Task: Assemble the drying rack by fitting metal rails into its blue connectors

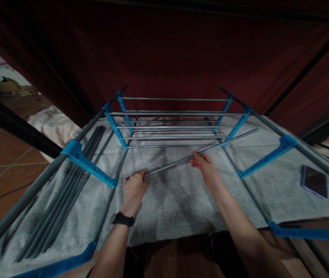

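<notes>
Dark red fabric [164, 54], backdrop; pale grey cloth [170, 208], spread over tiled floor [16, 154], likely as protection for the parts. One rack frame of grey tubes with blue brackets [90, 168], slim crossbars [176, 146] joining its two sides at the far end. Loose grey tubes [62, 200], several, laid side by side at left, probably to stay within reach. One phone [315, 182], flat on the cloth, right. One thin rod [169, 165], held aslant between the frame's sides: left hand [135, 187], watch [123, 219] at wrist, closed around its near end; right hand [203, 164] pinching it about midway, presumably for balance and aim. Rod spans both hands, its free end reaching beyond the right one, toward the far right.
</notes>
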The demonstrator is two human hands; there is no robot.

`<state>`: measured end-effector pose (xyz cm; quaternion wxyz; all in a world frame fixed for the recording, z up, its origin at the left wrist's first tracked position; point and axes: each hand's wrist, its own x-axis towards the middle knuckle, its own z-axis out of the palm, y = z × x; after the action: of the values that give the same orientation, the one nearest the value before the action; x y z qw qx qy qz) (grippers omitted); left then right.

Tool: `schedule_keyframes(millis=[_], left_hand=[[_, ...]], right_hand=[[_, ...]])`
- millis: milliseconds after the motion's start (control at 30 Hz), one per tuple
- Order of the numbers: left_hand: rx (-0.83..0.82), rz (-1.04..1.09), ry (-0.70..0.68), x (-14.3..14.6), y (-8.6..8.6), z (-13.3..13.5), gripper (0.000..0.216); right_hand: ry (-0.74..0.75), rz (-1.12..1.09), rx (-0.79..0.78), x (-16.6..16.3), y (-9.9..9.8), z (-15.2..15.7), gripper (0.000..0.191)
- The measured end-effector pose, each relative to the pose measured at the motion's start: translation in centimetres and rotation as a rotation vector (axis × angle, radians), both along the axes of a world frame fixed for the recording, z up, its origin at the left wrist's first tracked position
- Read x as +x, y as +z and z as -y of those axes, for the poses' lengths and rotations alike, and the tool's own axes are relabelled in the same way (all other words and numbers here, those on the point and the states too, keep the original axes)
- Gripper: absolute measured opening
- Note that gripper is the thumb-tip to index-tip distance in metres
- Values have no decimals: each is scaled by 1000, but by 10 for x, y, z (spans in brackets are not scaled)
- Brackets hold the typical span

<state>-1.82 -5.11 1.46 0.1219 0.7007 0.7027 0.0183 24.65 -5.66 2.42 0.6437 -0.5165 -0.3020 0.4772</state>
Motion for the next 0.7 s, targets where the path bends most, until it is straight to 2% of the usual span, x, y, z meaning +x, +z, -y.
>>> schedule_keyframes(millis=[200,367,500,700], left_hand=[[33,-65,-40,-1,-4,1,43],[74,-79,-50,-3,-7,1,42],[122,-62,1,-2,-7,5,38],[131,-69,66,-5,-1,13,36]], right_hand=[[-140,-190,-89,26,-10,-5,3],[-232,-261,-97,54,-13,-4,13],[-289,-331,-113,75,-16,0,21],[-303,-383,-147,86,-18,7,23]])
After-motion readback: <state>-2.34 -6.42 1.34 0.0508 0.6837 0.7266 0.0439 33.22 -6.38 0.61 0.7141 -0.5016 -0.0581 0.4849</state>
